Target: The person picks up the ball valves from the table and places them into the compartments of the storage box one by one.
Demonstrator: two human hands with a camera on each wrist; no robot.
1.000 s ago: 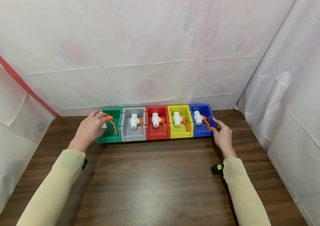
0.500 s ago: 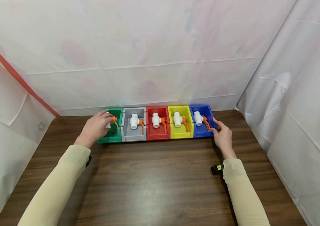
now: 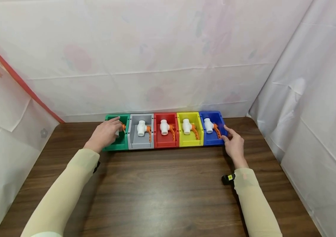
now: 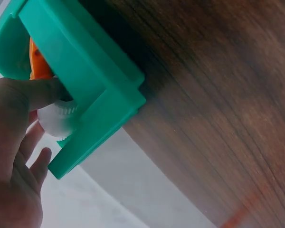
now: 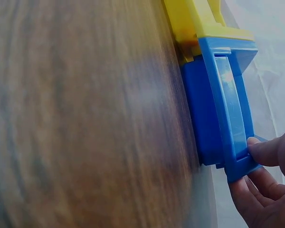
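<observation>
Five bins stand in a row at the table's far edge, each with a white valve with an orange handle inside. My left hand [image 3: 106, 133] reaches into the green bin [image 3: 113, 147] at the left end and grips its white valve [image 4: 57, 121], the thumb [image 4: 38, 92] lying over it beside the orange handle [image 4: 37, 66]. My right hand [image 3: 234, 143] holds the front right corner of the blue bin [image 3: 212, 141] at the other end. There the thumb [image 5: 266, 152] is on the bin's [image 5: 213, 104] rim and the fingers are on the outer side.
Between the end bins stand a grey bin [image 3: 139, 144], a red bin [image 3: 165, 144] and a yellow bin [image 3: 190, 142]. White sheets hang close behind and on both sides. The brown wooden table [image 3: 162, 187] stretches bare towards me.
My left hand has moved right and down into the green bin with the valve in it. The right hand has stayed at the blue bin's corner.
</observation>
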